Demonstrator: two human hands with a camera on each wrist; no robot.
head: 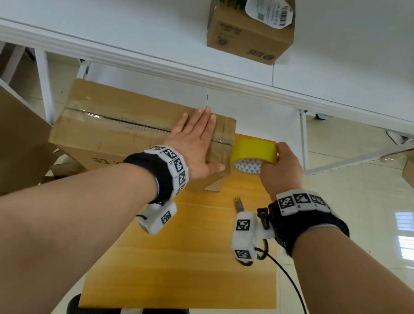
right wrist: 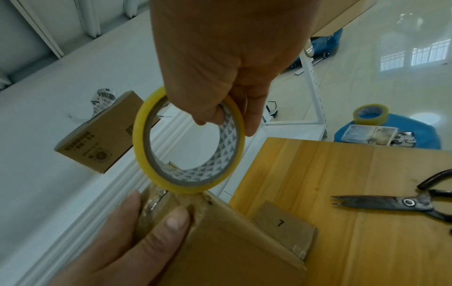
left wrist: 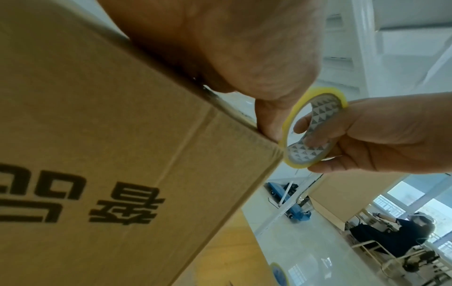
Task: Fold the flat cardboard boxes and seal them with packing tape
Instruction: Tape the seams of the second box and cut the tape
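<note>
- On the wooden table [head: 186, 260]: cardboard box [head: 114, 128], flaps closed, contents hidden.
- Left hand [head: 197, 139] flat, fingers straight, pressing its top.
- Right hand [head: 283, 167] grips tape roll [head: 254, 154] at the box's right end.

1. Cardboard box [left wrist: 102, 154]: large black characters "品" and "暑"-like on side panel, inverted; second not certain.
2. Box bottom flap [right wrist: 286, 226]: numeral "7".
3. White label [head: 272, 6] on small carton [head: 247, 34]: barcode; print too small.

Yellow tape roll [head: 255, 151] with grey-triangle core, brown box [head: 114, 128], perhaps honey-coloured table [head: 186, 260]
</note>
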